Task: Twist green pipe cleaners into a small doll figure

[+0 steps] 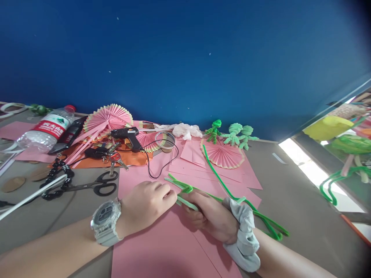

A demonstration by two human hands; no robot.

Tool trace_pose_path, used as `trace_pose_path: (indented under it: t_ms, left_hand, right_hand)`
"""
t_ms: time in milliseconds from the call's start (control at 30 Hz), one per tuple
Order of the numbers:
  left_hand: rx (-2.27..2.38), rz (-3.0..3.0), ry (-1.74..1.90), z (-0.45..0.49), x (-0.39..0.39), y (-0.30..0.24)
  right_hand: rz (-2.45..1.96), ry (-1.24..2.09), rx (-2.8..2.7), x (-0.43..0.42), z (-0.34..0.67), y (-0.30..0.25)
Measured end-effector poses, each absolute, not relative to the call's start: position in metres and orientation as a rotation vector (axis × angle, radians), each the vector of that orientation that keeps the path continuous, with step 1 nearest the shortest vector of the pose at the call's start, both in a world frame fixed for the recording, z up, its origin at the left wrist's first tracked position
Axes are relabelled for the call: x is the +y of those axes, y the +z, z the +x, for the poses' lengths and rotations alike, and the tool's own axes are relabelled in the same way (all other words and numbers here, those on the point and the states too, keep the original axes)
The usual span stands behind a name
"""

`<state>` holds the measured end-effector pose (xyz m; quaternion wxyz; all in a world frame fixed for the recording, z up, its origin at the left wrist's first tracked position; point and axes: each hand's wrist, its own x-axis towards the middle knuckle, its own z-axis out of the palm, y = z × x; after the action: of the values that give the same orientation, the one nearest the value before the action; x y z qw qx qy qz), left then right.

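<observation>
Green pipe cleaners (185,188) are bunched between my two hands, above pink paper sheets (162,247). My right hand (207,216), with a pale scrunchie at its wrist, is closed around them. Close against it, my left hand (149,202) pinches a light green pipe cleaner (188,202) near its end; its thumb is hidden. Longer green stems (261,216) stick out past my right wrist, and one bright green stem (216,173) slants up across the paper.
Twisted green pipe-cleaner figures (232,135) and a pleated pink paper fan (223,153) lie at the back. To the left are a glue gun (131,137) with its cord, keys (116,158), black scissors (92,187), a plastic bottle (48,129) and a tape roll (166,144). A blue wall (185,69) rises behind.
</observation>
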<state>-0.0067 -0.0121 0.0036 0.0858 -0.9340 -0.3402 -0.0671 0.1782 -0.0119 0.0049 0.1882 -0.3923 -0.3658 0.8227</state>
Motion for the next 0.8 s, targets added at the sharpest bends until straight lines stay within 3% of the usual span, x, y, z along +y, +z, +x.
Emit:
trace_pose_path:
  t_ms: [533,800]
  left_hand:
    - [-0.94,-2.866,-0.441,-0.012,-0.011,-0.006]
    - [-1.133,-3.034,-0.774,-0.011,-0.017,-0.007]
  right_hand:
    - [-1.003,2.256,-1.118,-0.018,0.179,-0.003]
    - [-0.929,1.954,-1.4,-0.026,0.178,-0.003]
